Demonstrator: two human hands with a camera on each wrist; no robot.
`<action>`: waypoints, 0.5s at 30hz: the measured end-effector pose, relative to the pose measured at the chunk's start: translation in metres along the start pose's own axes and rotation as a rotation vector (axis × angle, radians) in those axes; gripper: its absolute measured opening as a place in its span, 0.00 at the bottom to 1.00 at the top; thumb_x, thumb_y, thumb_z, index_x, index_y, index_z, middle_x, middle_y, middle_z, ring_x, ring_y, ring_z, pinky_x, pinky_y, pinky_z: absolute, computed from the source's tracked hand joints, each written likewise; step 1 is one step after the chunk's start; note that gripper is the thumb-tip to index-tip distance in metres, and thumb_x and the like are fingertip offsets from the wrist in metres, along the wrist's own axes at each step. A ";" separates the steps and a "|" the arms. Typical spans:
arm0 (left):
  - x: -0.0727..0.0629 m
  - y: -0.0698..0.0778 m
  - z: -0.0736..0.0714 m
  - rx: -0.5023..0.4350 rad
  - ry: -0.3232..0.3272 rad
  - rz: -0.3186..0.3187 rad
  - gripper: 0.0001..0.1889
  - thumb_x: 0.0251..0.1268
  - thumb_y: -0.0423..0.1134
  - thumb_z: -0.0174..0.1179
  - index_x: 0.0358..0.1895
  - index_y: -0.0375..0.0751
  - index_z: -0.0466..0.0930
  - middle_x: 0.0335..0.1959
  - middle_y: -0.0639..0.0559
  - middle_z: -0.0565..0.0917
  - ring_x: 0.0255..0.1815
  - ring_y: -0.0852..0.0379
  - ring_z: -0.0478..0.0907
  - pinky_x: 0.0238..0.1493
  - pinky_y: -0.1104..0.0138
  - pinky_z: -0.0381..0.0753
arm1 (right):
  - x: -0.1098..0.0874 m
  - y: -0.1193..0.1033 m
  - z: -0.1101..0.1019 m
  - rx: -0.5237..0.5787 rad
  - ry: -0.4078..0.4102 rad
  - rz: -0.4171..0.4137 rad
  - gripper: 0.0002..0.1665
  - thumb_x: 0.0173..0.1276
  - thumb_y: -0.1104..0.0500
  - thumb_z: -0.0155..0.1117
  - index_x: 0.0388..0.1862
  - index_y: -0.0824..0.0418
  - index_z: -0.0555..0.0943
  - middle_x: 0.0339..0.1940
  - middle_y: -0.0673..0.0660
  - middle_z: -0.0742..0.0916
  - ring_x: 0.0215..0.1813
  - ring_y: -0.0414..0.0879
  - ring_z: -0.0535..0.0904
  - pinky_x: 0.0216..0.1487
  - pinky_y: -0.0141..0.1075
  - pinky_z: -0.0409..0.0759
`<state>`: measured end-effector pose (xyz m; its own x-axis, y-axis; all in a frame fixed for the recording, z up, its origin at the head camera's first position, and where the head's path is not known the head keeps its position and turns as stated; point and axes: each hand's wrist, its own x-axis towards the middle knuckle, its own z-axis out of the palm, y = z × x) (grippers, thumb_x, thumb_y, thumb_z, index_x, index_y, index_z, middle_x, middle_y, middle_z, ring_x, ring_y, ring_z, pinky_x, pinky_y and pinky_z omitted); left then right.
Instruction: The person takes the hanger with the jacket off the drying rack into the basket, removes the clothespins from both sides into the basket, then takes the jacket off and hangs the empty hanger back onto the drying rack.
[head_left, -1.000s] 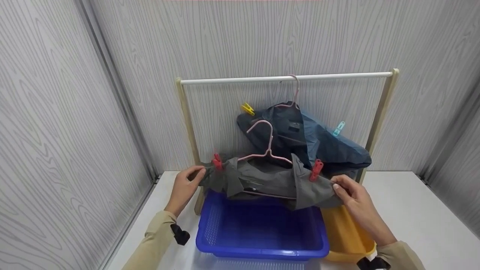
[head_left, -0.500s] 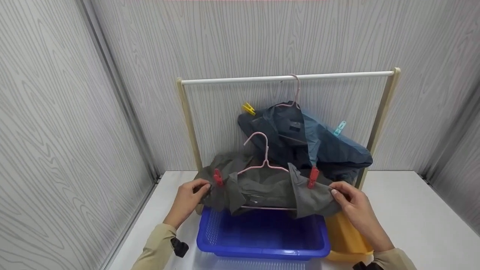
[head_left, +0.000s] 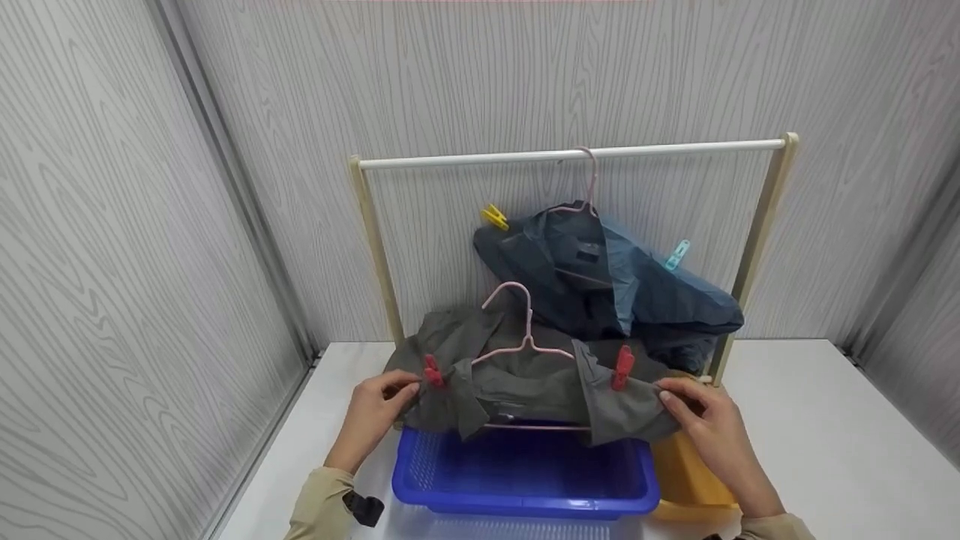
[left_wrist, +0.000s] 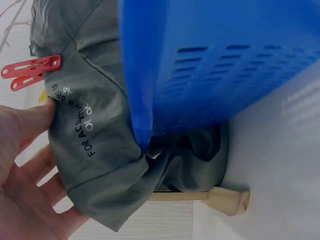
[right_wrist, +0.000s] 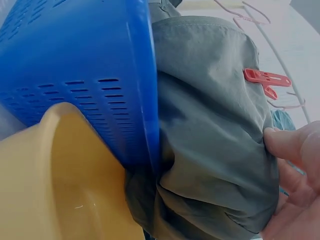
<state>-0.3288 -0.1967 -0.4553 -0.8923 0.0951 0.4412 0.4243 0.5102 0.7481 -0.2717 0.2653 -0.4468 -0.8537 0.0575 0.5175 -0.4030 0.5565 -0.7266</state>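
A grey-green jacket spreads over the back of the blue basket, a pink hanger inside it with its hook free of the rail. One red clothespin clips its left shoulder, another red clothespin its right. My left hand pinches the cloth at the left side; in the left wrist view, printed lettering shows on the jacket beside the thumb. With thumb and fingers, my right hand pinches the right side. The jacket's lower part is hidden behind the basket.
Behind stands a rack with a white rail, where a dark blue jacket hangs on a pink hanger. It carries a yellow clothespin and a light blue clothespin. A yellow tub stands right of the basket on the white table.
Both hands have lowered the grey-green jacket with its hanger toward the basket, and the hook has sunk further below the rail. The grip at both sides stays the same.
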 end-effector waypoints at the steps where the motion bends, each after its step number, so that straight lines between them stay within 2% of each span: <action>1: -0.002 0.000 0.001 -0.008 0.014 -0.005 0.05 0.66 0.36 0.65 0.41 0.49 0.87 0.34 0.59 0.84 0.34 0.58 0.77 0.37 0.66 0.76 | 0.000 0.006 0.001 0.002 -0.001 0.009 0.08 0.71 0.61 0.65 0.46 0.57 0.86 0.45 0.53 0.87 0.45 0.39 0.79 0.43 0.22 0.73; 8: -0.014 -0.001 0.012 -0.021 0.145 -0.037 0.05 0.66 0.40 0.65 0.41 0.45 0.88 0.36 0.55 0.85 0.37 0.57 0.79 0.40 0.66 0.77 | -0.004 0.008 0.005 0.004 0.012 0.031 0.09 0.72 0.58 0.64 0.47 0.55 0.87 0.44 0.51 0.87 0.43 0.38 0.79 0.42 0.23 0.74; 15: -0.023 0.004 0.025 -0.059 0.248 -0.092 0.06 0.67 0.40 0.65 0.42 0.46 0.88 0.35 0.56 0.84 0.37 0.58 0.79 0.39 0.66 0.77 | -0.011 0.008 0.008 0.021 0.035 0.062 0.13 0.72 0.63 0.61 0.52 0.57 0.85 0.50 0.53 0.86 0.52 0.34 0.77 0.49 0.19 0.71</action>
<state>-0.3102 -0.1752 -0.4753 -0.8658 -0.1655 0.4722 0.3575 0.4556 0.8152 -0.2679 0.2627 -0.4619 -0.8654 0.1208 0.4863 -0.3566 0.5334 -0.7671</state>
